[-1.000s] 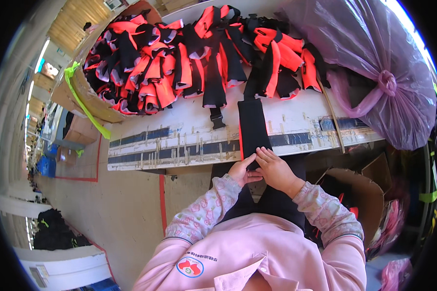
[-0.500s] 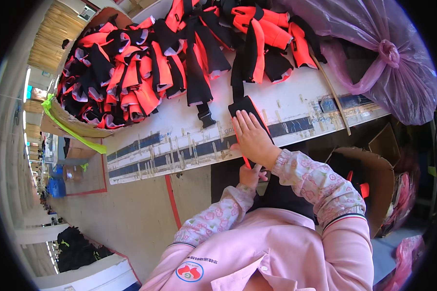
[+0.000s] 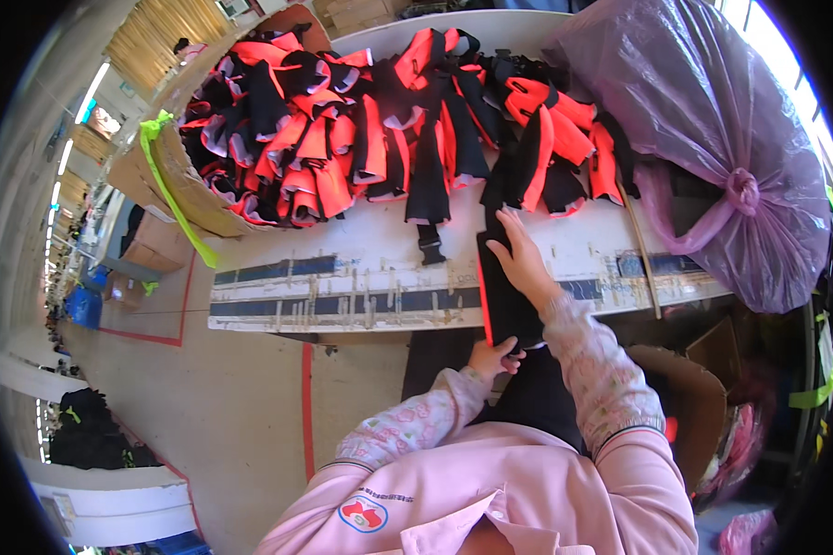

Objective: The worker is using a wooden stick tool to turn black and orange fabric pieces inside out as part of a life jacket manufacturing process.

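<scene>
A flat black fabric piece with an orange edge [image 3: 498,287] hangs over the table's front edge, its upper part lying on the tabletop. My left hand [image 3: 496,357] is below that edge, with its fingers closed on the lower end of the piece. My right hand [image 3: 525,259] lies along the right part of the piece, fingers stretched out and thumb apart. Just beyond are several orange and black fabric pieces [image 3: 453,129] spread along the table. A black buckle on a strap [image 3: 430,248] sticks out from them toward me, left of my right hand.
The white table [image 3: 370,259] has worn dark stripes and tape along its front. A cardboard box [image 3: 185,176] packed with similar pieces stands at its left end. A knotted purple plastic bag [image 3: 759,213] fills the right end, near a thin wooden stick [image 3: 640,250]. An open carton [image 3: 703,393] stands below right.
My right hand has shifted toward the right side of the fabric piece and turned more upright, baring more of its black face. The whole view has swung slightly. My left hand keeps its hold.
</scene>
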`<state>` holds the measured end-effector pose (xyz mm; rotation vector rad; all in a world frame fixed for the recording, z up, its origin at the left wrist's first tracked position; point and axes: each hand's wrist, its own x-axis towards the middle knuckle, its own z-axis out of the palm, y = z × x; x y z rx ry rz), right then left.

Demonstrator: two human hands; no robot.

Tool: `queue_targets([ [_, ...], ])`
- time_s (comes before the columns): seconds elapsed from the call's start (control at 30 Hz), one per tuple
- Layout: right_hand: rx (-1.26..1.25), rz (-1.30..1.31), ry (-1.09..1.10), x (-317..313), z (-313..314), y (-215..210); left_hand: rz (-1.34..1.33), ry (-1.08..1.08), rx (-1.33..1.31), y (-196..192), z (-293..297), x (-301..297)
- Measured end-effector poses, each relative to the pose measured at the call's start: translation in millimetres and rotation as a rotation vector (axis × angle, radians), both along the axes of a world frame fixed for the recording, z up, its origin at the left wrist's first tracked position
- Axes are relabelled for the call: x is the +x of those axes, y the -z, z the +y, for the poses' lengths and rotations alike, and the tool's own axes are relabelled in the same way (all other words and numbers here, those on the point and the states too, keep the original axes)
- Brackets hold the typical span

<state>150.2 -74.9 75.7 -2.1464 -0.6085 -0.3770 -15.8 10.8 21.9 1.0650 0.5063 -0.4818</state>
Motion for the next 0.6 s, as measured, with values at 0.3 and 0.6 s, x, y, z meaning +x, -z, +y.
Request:
queue_targets([
  [0.3,0.420,1.211,0.046,-137.8,-86.5,-23.7,0.047,0.050,-0.197,-25.8,2.0,1.9],
  [0.6,0.572,1.059,-0.256,-156.4,-118.2,-11.5,-0.200,0.275,-0.379,-32.4,46.1,12.4],
])
